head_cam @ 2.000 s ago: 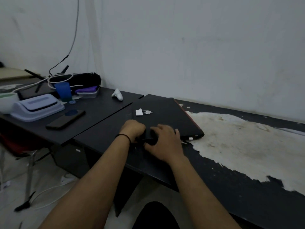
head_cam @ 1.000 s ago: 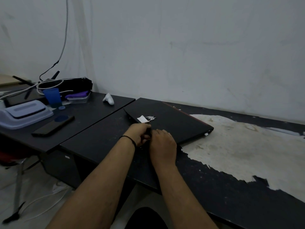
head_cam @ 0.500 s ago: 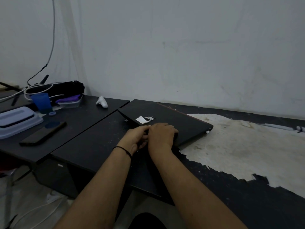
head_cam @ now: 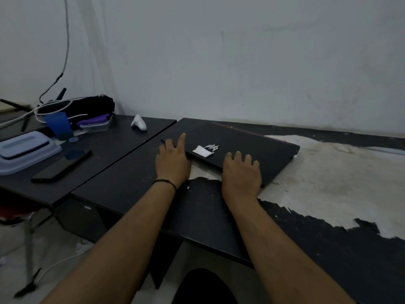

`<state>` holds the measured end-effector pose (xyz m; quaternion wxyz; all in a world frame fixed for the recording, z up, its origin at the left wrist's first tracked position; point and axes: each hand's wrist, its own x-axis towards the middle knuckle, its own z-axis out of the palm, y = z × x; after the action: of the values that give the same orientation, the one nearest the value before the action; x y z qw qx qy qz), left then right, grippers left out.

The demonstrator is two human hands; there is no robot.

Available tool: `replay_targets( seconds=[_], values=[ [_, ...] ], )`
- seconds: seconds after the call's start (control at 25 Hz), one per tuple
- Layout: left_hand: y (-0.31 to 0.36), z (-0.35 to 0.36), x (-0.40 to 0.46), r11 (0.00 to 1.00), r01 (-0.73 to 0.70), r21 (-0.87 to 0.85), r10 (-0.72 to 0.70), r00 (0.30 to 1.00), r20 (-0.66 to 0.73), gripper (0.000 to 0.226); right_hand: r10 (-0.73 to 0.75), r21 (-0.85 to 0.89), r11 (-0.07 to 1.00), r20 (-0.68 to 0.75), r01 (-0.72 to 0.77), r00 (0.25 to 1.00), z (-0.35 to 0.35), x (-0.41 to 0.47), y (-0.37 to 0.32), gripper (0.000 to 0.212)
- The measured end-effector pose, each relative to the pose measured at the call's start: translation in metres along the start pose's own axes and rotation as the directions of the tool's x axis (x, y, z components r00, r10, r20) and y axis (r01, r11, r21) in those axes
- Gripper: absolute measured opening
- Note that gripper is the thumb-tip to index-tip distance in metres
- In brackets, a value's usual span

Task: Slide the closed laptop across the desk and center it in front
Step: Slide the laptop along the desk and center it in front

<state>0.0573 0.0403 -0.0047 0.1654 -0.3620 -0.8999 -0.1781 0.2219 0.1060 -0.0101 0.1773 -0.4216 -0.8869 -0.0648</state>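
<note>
two bare hands lie on a closed black laptop (head_cam: 236, 145) that sits flat on the dark desk (head_cam: 135, 185): the left hand (head_cam: 173, 161), fingers loosely spread with one raised, rests at the laptop's near left corner, and the right hand (head_cam: 241, 174) lies palm-down, fingers uncurled, over its near edge, neither clasping it. just beyond the left hand's fingers, a white sticker (head_cam: 202, 151); well off to that hand's left, a dark phone (head_cam: 62, 166), a blue cup (head_cam: 58, 125) and a pale lidded box (head_cam: 24, 150).
</note>
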Motion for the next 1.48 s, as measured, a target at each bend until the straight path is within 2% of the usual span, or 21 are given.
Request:
replay_targets(
  seconds=[0.08, 0.2, 0.4, 0.56, 0.76, 0.92, 1.08, 1.24, 1.48],
  values=[
    [-0.003, 0.005, 0.02, 0.986, -0.087, 0.141, 0.085, 0.996, 0.021, 0.078, -0.016, 0.005, 1.0, -0.026, 0.016, 1.0, 0.0, -0.002, 0.001, 0.056],
    [-0.011, 0.013, 0.044, 0.949, -0.187, 0.254, 0.189, 0.982, 0.017, 0.073, -0.01, 0.028, 1.0, -0.079, 0.012, 0.997, -0.001, -0.003, 0.003, 0.053],
    [-0.021, 0.027, 0.058, 0.927, -0.318, 0.2, 0.326, 0.945, -0.005, 0.065, 0.011, 0.023, 1.0, -0.108, -0.008, 0.994, 0.003, -0.001, 0.002, 0.05],
    [-0.023, 0.025, 0.05, 0.913, -0.345, 0.219, 0.359, 0.933, -0.026, 0.066, 0.038, 0.01, 0.999, -0.133, -0.037, 0.99, 0.002, 0.002, -0.002, 0.047],
    [-0.019, 0.01, 0.021, 0.89, -0.369, 0.269, 0.395, 0.918, -0.046, 0.066, 0.033, -0.023, 0.999, -0.095, -0.036, 0.995, 0.0, 0.001, 0.0, 0.051],
    [-0.008, -0.007, -0.009, 0.893, -0.393, 0.217, 0.42, 0.903, -0.095, 0.057, -0.013, -0.066, 0.998, -0.069, 0.009, 0.998, -0.015, -0.009, 0.036, 0.063],
    [0.025, -0.022, -0.039, 0.895, -0.423, 0.142, 0.437, 0.895, -0.086, 0.061, -0.034, -0.112, 0.993, -0.065, 0.027, 0.997, -0.037, -0.031, 0.08, 0.076],
    [0.06, -0.031, -0.069, 0.865, -0.491, 0.098, 0.5, 0.859, -0.107, 0.061, -0.001, -0.12, 0.993, -0.111, -0.012, 0.994, -0.051, -0.067, 0.121, 0.071],
    [0.098, -0.035, -0.133, 0.822, -0.569, -0.019, 0.552, 0.804, -0.221, 0.061, 0.061, -0.113, 0.99, -0.156, -0.08, 0.986, -0.069, -0.139, 0.179, 0.071]
  ],
)
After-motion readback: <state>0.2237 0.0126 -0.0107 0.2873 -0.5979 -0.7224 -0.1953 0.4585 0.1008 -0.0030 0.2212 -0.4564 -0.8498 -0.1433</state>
